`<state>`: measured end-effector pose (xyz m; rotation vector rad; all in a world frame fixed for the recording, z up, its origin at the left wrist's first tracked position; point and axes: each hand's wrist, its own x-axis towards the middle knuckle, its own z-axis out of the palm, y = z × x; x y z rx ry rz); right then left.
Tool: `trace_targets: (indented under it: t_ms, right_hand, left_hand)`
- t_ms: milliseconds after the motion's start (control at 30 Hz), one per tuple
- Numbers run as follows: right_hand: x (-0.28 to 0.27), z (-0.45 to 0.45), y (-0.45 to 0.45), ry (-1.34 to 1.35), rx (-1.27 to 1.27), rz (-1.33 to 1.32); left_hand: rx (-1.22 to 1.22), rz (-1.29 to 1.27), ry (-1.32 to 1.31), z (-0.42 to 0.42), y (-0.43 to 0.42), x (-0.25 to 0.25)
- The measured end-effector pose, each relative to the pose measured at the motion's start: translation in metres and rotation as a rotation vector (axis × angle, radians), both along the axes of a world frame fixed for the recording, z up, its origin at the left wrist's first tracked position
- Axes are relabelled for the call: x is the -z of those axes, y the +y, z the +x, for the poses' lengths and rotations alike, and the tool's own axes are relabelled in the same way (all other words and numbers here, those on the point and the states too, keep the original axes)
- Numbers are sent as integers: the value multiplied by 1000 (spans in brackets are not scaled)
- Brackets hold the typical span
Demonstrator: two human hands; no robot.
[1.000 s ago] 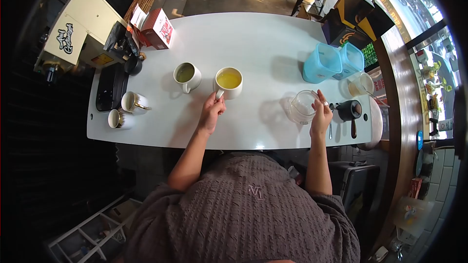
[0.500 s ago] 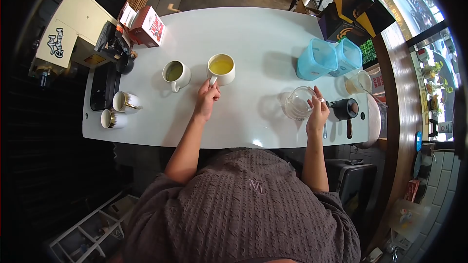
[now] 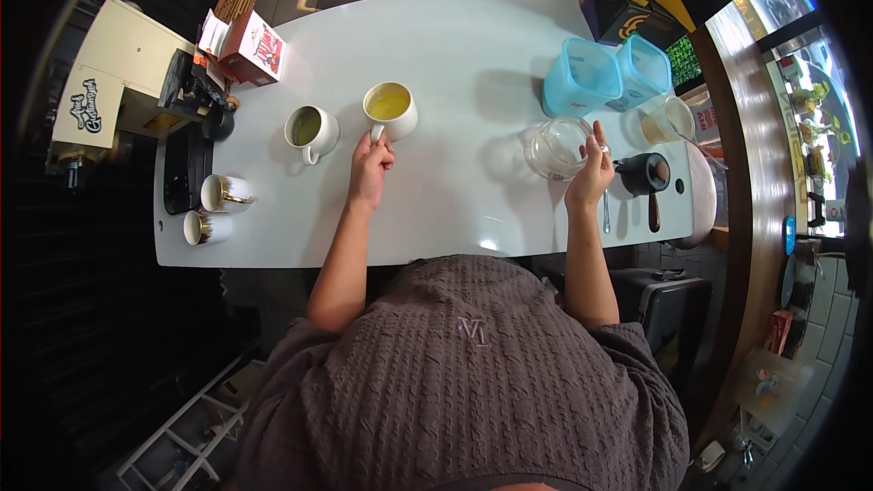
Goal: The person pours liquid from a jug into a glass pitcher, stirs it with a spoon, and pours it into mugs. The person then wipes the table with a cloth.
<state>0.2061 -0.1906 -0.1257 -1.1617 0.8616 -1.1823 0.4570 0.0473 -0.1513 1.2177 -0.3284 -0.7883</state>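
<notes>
My left hand (image 3: 369, 170) grips the handle of a white mug (image 3: 401, 122) that holds yellow liquid. Just left of it on the white table stands a second white mug (image 3: 325, 139) with darker greenish liquid, its handle facing me. At the right, my right hand (image 3: 591, 170) has its fingers closed on the side of a clear glass pitcher (image 3: 549, 156); part of the pitcher is hidden behind the fingers. A spoon (image 3: 607, 215) lies beside that hand, next to a black portafilter (image 3: 645, 175) with a wooden handle.
Two light-blue containers (image 3: 579, 82) stand at the back right, near a cup (image 3: 667, 121) with a utensil. Two gold-trimmed mugs (image 3: 208, 228) are at the left edge. Behind them are a cream machine (image 3: 127, 55) and a red-and-white box (image 3: 255, 53). Black boxes (image 3: 627, 14) sit far right.
The view has shifted, so the table's contents appear higher and mostly farther left. Both hands keep their hold on the mug and the pitcher.
</notes>
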Motion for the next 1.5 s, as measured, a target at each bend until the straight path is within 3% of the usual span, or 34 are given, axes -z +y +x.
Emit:
trace_targets:
  t_ms: [300,500,800,967,1367,1433,1500]
  right_hand:
    - [-6,-31,21,0,61,41]
    - [-5,-44,59,34,-191,51]
    - [-3,-29,95,42,-277,86]
    - [-1,-17,111,56,-322,91]
    - [16,11,139,55,-301,29]
    - [18,19,146,-108,-253,114]
    - [20,23,151,-81,-230,89]
  left_hand:
    - [3,-1,32,2,-5,-1]
    - [20,5,59,3,-7,-1]
    - [84,54,50,4,0,-8]
    - [76,258,-67,-5,7,-28]
    - [54,283,-106,-3,95,-56]
    - [39,273,-99,-3,111,-58]
    - [28,264,-89,-4,127,-62]
